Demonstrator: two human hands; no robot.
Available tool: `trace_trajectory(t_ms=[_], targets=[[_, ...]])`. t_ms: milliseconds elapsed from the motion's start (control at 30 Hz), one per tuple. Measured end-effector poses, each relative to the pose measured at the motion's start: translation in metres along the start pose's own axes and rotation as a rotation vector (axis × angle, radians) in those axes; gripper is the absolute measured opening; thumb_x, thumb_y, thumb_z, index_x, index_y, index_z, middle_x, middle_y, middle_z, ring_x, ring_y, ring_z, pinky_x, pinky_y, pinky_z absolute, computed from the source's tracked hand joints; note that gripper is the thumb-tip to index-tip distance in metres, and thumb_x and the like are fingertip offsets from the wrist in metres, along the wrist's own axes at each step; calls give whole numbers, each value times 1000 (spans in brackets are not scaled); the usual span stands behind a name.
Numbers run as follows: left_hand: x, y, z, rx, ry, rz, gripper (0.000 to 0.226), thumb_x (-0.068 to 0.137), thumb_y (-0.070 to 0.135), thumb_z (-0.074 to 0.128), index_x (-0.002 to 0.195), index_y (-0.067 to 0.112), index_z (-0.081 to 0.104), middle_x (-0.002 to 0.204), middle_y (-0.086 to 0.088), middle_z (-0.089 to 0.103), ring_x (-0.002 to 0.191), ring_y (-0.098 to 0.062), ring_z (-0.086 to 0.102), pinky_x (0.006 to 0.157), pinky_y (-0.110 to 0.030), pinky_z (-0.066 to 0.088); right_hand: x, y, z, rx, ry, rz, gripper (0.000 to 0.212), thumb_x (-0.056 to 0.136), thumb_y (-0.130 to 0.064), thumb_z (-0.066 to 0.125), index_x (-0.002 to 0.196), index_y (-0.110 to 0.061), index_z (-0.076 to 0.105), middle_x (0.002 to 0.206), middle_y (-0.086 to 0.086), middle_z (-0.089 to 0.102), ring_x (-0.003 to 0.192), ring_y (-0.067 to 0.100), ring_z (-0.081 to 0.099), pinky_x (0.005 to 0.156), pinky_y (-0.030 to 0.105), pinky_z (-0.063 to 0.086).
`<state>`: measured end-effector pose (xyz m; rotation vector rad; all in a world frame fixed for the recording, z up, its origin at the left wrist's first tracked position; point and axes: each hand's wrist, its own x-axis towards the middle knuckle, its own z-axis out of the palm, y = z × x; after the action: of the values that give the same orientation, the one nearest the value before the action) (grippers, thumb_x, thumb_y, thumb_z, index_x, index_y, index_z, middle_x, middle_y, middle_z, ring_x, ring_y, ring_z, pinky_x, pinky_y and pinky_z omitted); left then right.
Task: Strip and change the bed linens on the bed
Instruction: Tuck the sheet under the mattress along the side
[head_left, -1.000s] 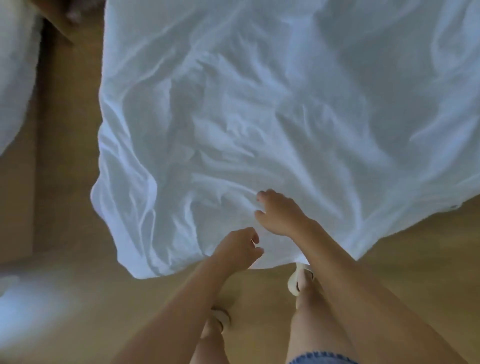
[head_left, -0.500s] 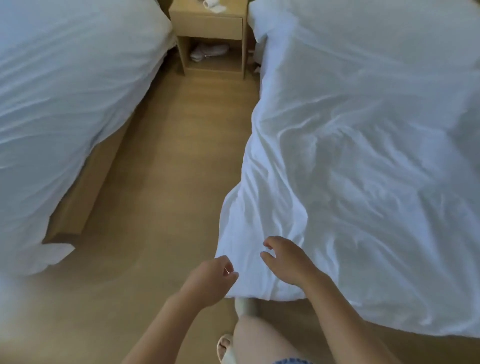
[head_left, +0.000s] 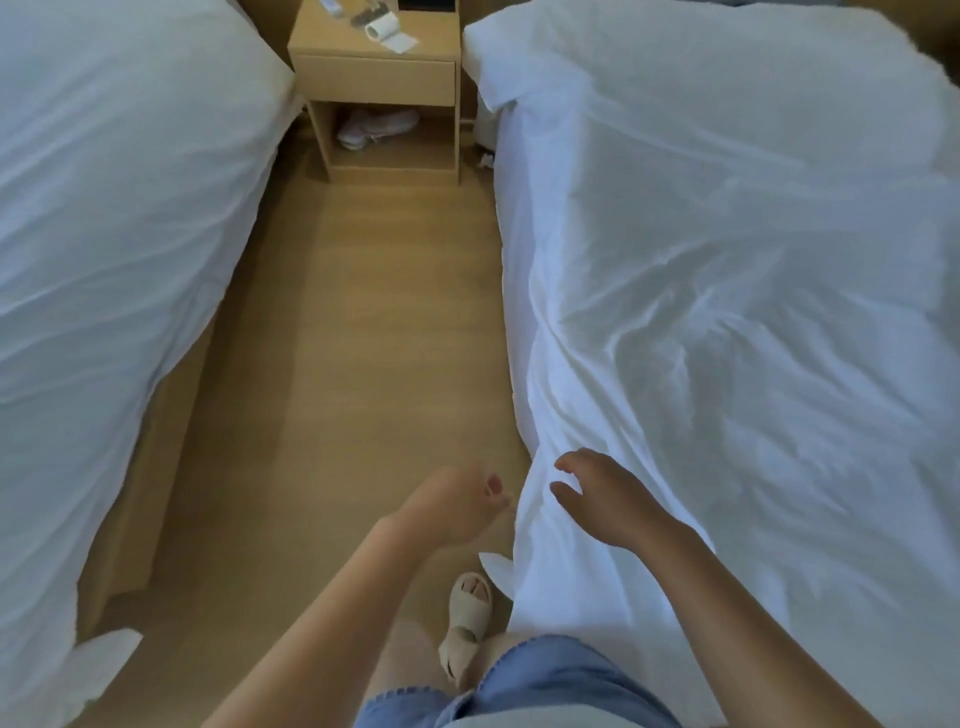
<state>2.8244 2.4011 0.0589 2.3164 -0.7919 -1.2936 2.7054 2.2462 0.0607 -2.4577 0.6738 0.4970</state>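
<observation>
The white sheet (head_left: 727, 322) lies rumpled over the bed on your right and covers it from the head end down to your legs. Its left edge hangs over the side toward the floor (head_left: 353, 338). Your right hand (head_left: 608, 499) is over the near corner of that sheet, with the fingers spread and slightly bent and nothing gripped. Whether it rests on the cloth or hangs just above it can't be told. Your left hand (head_left: 452, 504) is just beside the hanging edge, its fingers loosely curled and the tips right at the fabric, and whether they pinch it can't be told either. Below the hands, a foot in a cream sandal (head_left: 467, 608) stands on the floor close to the sheet's corner. A second bed (head_left: 104, 208) under white linen fills the left side. Between the two beds at the far end stands a wooden nightstand (head_left: 374, 78), with pale shoes (head_left: 376, 127) in its open shelf.
</observation>
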Motion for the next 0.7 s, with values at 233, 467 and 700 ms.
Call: trace_trajectory(t_ms=[233,467,700], targets=[[77,-56,-126,2,-72,7,14,93,41,50,95,28,54,89,9,60,72,-4,55,57,-19,40,128,-67,-24,78,-12,153,36,94,-27,47,115,2,53,118,12,56,109,28,54,90,41,47],[200,-56,-282,180,-138,126,16,99,28,44,103,17,55,99,2,54,85,-13,49,65,-23,36,271,-134,-76,205,43,241,25,96,-24,39,79,-8,49,87,2,50,83,19,49,74,33,43],[342,21,-383,355,-238,244,19,97,28,45,105,16,58,98,2,53,91,-16,50,75,-26,36,392,-119,-151,316,142,321,38,98,-29,38,126,-7,49,131,4,48,120,20,42,94,32,39]])
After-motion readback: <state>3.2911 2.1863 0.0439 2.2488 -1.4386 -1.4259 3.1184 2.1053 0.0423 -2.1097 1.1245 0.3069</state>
